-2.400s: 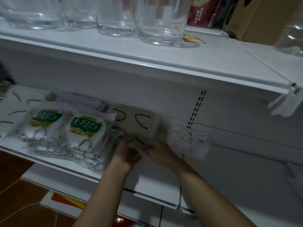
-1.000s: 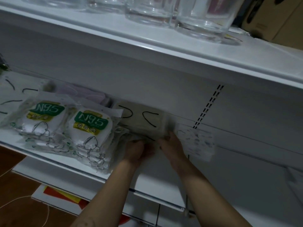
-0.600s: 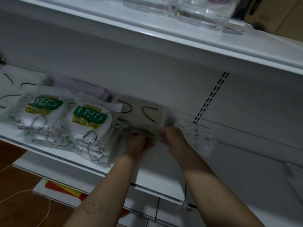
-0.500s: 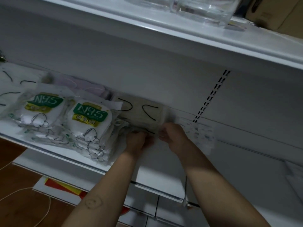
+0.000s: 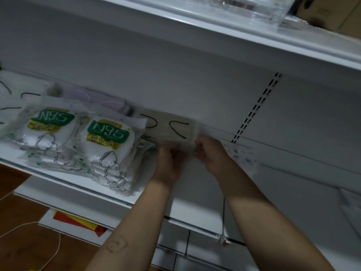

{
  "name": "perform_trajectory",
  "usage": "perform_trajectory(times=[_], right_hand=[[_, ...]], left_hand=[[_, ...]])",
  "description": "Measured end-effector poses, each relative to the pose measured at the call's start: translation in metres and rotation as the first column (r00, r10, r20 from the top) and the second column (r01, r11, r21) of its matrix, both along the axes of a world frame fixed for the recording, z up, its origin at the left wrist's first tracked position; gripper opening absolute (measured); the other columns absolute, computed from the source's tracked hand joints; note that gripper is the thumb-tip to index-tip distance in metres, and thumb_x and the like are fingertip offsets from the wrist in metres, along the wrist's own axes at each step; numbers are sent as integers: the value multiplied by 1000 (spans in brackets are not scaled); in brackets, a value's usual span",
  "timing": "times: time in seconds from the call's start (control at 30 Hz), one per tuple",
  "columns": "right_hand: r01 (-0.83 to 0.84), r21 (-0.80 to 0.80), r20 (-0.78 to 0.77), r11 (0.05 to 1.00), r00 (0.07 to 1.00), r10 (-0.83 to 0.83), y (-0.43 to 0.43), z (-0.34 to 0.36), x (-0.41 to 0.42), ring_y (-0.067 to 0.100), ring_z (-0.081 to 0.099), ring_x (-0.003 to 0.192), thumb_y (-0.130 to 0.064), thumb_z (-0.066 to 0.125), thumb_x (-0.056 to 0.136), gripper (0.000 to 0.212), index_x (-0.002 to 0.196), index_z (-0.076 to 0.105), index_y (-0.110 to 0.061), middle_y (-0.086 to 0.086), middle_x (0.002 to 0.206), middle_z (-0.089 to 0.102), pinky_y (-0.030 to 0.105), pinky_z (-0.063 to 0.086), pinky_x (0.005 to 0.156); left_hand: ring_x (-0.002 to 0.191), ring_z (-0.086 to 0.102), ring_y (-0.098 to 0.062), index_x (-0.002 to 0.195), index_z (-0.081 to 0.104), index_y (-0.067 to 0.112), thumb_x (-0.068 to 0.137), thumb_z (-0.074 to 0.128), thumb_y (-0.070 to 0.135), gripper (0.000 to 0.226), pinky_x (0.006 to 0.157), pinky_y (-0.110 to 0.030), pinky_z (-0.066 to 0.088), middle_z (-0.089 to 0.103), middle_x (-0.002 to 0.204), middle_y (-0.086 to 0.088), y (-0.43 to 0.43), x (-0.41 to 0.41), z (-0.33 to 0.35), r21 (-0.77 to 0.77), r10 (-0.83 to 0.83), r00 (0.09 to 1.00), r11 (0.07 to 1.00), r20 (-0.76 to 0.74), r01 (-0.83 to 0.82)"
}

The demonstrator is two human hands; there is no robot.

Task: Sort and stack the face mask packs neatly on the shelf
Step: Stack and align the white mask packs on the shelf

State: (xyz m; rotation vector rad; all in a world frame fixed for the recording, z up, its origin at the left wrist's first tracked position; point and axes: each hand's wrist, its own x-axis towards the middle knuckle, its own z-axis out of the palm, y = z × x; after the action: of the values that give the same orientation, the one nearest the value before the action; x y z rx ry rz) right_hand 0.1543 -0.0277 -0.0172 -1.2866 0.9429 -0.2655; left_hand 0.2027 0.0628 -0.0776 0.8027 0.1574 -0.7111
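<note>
A stack of beige mask packs with black ear loops [image 5: 166,128] lies at the back of the white shelf [image 5: 82,189]. My left hand [image 5: 172,159] and my right hand [image 5: 210,151] grip its near edge, fingers curled at the stack's front corners. Two piles of N95 packs with green labels stand to the left, the left N95 pile [image 5: 46,130] and the right N95 pile [image 5: 109,141]. Pale pink mask packs [image 5: 99,100] lie behind them. A speckled white pack [image 5: 241,157] rests to the right of my right hand.
Clear glasses [image 5: 252,8] stand on the upper shelf [image 5: 234,44] overhead, with a cardboard box [image 5: 332,14] at the top right. White packs with black loops [image 5: 11,94] lie at the far left. A lower shelf holds red-and-yellow paper [image 5: 78,223]; a white cord [image 5: 29,227] trails on the floor.
Both hands have closed in on the near edge of the beige stack and now grip it. The view has dropped lower and nearer the shelf.
</note>
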Motion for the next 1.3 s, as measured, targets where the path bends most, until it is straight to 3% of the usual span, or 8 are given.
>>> perform_trajectory(times=[0.2,0.3,0.43,0.53,0.83,1.03,1.17,1.3], right_hand=[[-11,-185,-77,983,997,-3,2,-6,-3,25,53,86,-12,60,82,3,85,60,-13,7,85,54,39,45,77],[-133,-399,-159,907,985,74,10,-4,-12,26,51,118,-16,57,85,46,131,50,-15,6,121,53,35,44,92],[-450,-824,-396,343,892,217,25,-5,-25,25,7,149,-13,49,90,73,154,17,-26,7,163,5,41,18,119],[-662,-745,-639,77,742,202,21,-13,-16,28,4,149,-19,51,88,70,151,22,-29,6,163,3,45,9,119],[-275,-887,-205,371,954,218,14,-16,-74,22,35,139,-13,54,87,52,139,49,-15,6,148,43,39,29,115],[-82,-851,-108,518,994,-20,-32,-36,-178,16,45,130,-18,57,90,43,132,55,-24,-2,138,50,24,33,105],[-15,-822,-123,569,981,-152,-75,-45,-243,16,45,129,-11,63,89,45,133,54,-20,-3,135,51,21,30,104],[71,-815,-145,575,936,-321,-118,-57,-308,21,47,127,-15,65,88,46,133,55,-16,3,134,54,22,31,103]], left_hand=[[74,61,-21,83,60,11,97,46,18,21,74,-33,50,63,80,-10,-3,9,10,139,-111,994,984,19,107],[70,62,-23,87,64,11,99,49,36,31,69,-34,52,64,79,-11,7,14,8,345,-227,970,920,88,184],[72,63,-27,91,69,10,100,45,45,44,70,-35,53,69,84,-14,23,9,4,400,-318,942,881,107,252],[66,68,-24,95,71,7,101,47,39,41,66,-36,57,73,74,-9,24,5,7,468,-256,953,870,164,154],[65,65,-20,88,65,3,97,56,20,21,56,-29,51,70,83,-16,19,-44,16,601,-283,877,799,387,-7],[75,68,-15,84,64,17,92,63,23,10,71,-35,55,70,80,-1,-17,-97,14,669,-453,688,740,566,-64],[76,60,4,92,64,20,91,65,23,4,68,-6,44,66,84,11,-61,-140,22,703,-577,515,708,633,-72],[94,59,-7,106,61,22,91,64,27,17,77,-8,37,62,103,9,-113,-196,23,769,-725,314,638,613,-30]])
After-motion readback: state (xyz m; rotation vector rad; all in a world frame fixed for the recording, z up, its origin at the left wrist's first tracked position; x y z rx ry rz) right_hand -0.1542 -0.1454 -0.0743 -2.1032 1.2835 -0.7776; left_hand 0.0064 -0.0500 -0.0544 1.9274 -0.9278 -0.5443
